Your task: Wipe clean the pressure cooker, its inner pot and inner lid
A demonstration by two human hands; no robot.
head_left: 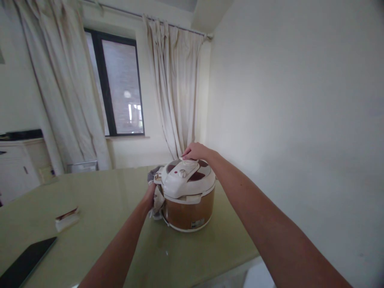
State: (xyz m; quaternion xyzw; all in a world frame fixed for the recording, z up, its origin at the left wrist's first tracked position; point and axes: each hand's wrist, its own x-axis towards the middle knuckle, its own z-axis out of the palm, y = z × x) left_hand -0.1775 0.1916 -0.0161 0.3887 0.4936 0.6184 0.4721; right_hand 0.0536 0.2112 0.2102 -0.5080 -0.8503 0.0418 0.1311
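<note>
Head view: toward the left edge of a pale green table [99, 236] lies a dark flat slab [28, 262]; just beyond it, a small white-and-brown packet [66, 221]. A gray cloth [158, 206] bunches against the left side of a cooker [187, 212], which stands near the table's right edge. The left hand [151, 195] reaches low to the cloth, fingers hidden, hold impossible to tell. The right hand [196, 151] bends down, fingers curled closed over the lid [177, 186]'s top.
</note>
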